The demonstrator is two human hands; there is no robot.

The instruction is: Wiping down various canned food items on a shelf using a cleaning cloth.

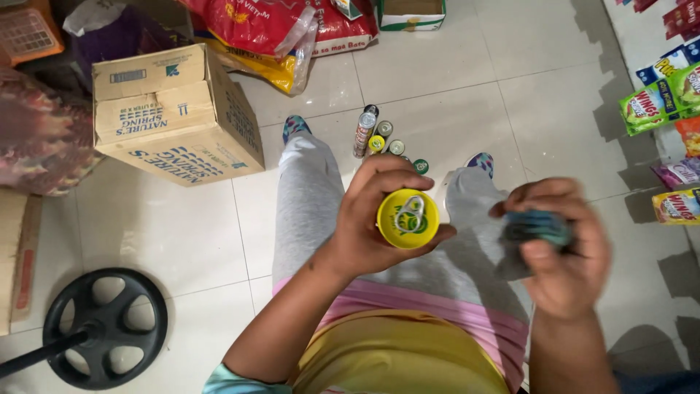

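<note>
My left hand (372, 219) grips a can with a yellow top and a pull ring (407, 217), held upright above my lap. My right hand (561, 244) is closed around a bunched blue-grey cloth (536, 228), blurred, just right of the can and apart from it. On the tiled floor between my feet stands a short row of small cans (383, 138), seen from above, with a taller can at its far end.
A cardboard box (175, 113) sits at the left. Red and yellow sacks (270, 33) lie at the back. Snack packets (667, 102) hang along the right edge. A black round fan base (106, 328) stands on the floor at lower left.
</note>
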